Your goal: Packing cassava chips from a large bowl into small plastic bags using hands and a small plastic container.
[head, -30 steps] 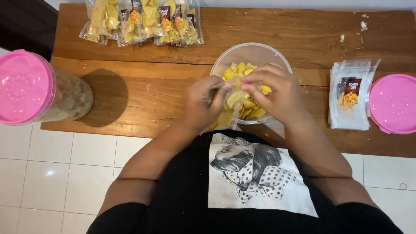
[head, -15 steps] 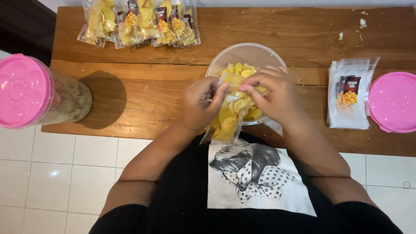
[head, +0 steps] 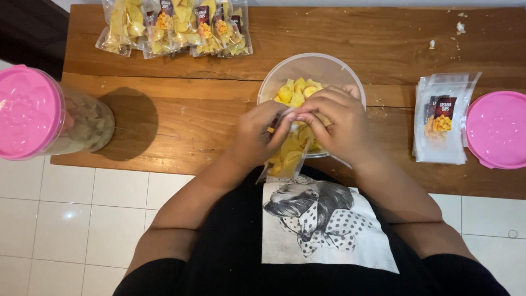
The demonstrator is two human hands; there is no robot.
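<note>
A clear plastic bowl (head: pixel 285 74) of yellow chips stands on the wooden table (head: pixel 181 123) in front of me. Over its near rim hangs a small clear bag (head: pixel 287 156), partly filled with chips. My left hand (head: pixel 257 137) pinches the left side of the bag's mouth. My right hand (head: pixel 339 126) meets it at the top of the bag, fingertips together at the opening, and covers part of the bowl. The bag's top edge is hidden between my fingers.
Several filled chip bags (head: pixel 175 27) lie at the table's far left. A clear jar with a pink lid (head: pixel 33 112) stands at the left edge. A stack of empty labelled bags (head: pixel 441 118) and a pink lid (head: pixel 498 129) lie at the right. White floor tiles (head: pixel 82 219) lie below.
Both hands have drawn together at the bag's mouth. The bag hangs lower over the bowl's near rim and holds more chips than before.
</note>
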